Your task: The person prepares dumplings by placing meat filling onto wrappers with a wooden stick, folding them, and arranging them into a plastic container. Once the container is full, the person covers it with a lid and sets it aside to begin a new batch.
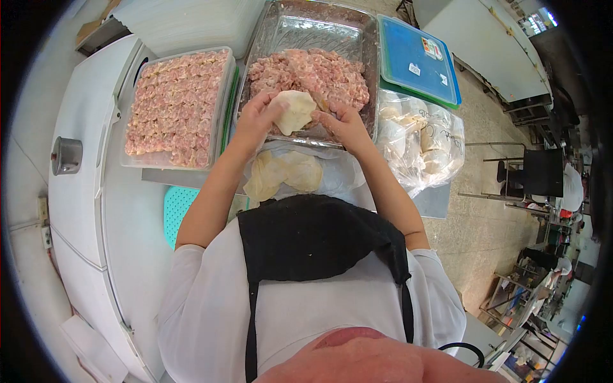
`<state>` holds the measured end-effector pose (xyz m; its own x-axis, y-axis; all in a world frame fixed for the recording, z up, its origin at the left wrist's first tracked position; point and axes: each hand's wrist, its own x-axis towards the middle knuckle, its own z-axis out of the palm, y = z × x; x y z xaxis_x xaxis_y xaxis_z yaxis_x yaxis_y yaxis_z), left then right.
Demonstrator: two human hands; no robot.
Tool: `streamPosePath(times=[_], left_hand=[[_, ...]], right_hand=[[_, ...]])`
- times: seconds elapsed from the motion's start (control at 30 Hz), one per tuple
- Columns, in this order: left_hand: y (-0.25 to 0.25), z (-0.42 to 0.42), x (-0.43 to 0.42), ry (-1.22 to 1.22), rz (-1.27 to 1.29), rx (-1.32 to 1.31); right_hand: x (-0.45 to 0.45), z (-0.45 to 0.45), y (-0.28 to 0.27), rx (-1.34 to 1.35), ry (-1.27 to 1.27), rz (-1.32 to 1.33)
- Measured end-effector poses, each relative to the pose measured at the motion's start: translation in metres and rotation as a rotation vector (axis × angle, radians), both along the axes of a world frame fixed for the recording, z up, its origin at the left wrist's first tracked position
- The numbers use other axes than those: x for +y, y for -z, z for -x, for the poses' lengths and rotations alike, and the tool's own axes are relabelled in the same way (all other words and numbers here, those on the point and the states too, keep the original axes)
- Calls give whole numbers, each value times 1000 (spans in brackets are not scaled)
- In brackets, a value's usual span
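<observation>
Pale wrapper (294,113), between left fingers (274,104) and right fingers (327,117), raw meat (338,75) beyond

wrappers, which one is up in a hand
The wrapper in the left hand, held over the meat tray; the others lie nearer the black apron.

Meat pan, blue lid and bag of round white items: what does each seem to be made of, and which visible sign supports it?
Meat pan: polished metal, perhaps stainless steel; bright, mirror-like reflections.
Blue lid: probably smooth plastic with a slight sheen; even colour and rounded corners.
Bag: clear, glossy plastic film; crinkles, highlights and contents showing through.
</observation>
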<state>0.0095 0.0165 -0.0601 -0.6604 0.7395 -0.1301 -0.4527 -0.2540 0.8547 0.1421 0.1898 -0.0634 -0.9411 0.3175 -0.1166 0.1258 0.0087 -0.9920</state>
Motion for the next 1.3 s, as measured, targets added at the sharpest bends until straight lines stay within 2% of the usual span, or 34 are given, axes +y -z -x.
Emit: streamPosePath(times=[0.07, 0.2, 0.33, 0.37, 0.4, 0.47, 0.5, 0.53, 0.57, 0.6, 0.63, 0.67, 0.7, 0.73, 0.77, 0.8, 0.83, 0.9, 0.93, 0.97, 1.03, 1.1, 1.17, 1.3], left_hand=[[-11, -4, -1, -117, 289, 812], [-18, 5, -2, -147, 313, 902], [-11, 18, 4, -180, 196, 640], [-6, 20, 6, -205, 137, 525], [-9, 18, 8, -205, 136, 526], [-16, 10, 20, -206, 4, 74], [-16, 8, 24, -204, 3, 75], [-17, 6, 28, -197, -93, -110], [-17, 5, 31, -188, -188, -295], [-23, 4, 32, -182, -188, -295], [-31, 2, 33, -191, -308, -383], [-36, 1, 34, -196, -425, -472], [-29, 4, 32, -182, -419, -473], [-11, 15, 26, -155, -463, -498], [11, 30, 22, -118, -507, -525], [48, 52, 15, 157, -739, -509], [44, 53, 18, 193, -731, -517], [31, 43, 19, -342, -304, -559], [35, 46, 16, -302, -296, -558], [44, 52, 11, -217, -327, -538], [38, 47, 13, -100, -359, -506], [21, 35, 16, -77, -291, -456], [20, 30, 17, -87, -278, -493], [18, 23, 17, -36, -222, -494]], right_hand=[[3, 0, 1, 21, 44, -43], [16, 1, 17, 31, 166, -52], [18, -2, 7, 43, 227, -89], [17, -3, 5, 65, 240, -33], [15, -2, -1, 88, 254, 24], [11, -6, -17, 31, 200, 13], [9, -8, -22, -28, 145, 4], [8, -6, -16, -28, 149, 3], [6, 0, -3, 126, 150, -255], [3, 4, 1, 279, 149, -514], [3, 5, 2, 277, 157, -514], [2, 4, 3, 286, 125, -694], [2, 3, 0, 292, 94, -875], [7, 0, -4, 290, 114, -876], [16, -7, -11, 209, 64, -1062], [23, -15, -19, 113, 16, -1243], [27, -21, -34, 96, 51, -1247], [31, -32, -68, -73, -28, -1617], [34, -33, -75, 43, 39, -1708], [38, -32, -77, 18, 74, -1715], [48, -25, -81, 3, 29, -1937], [51, -20, -88, 39, 37, -1953], [46, -19, -99, 54, -8, -2075], [35, -14, -109, 18, -57, -2147]])
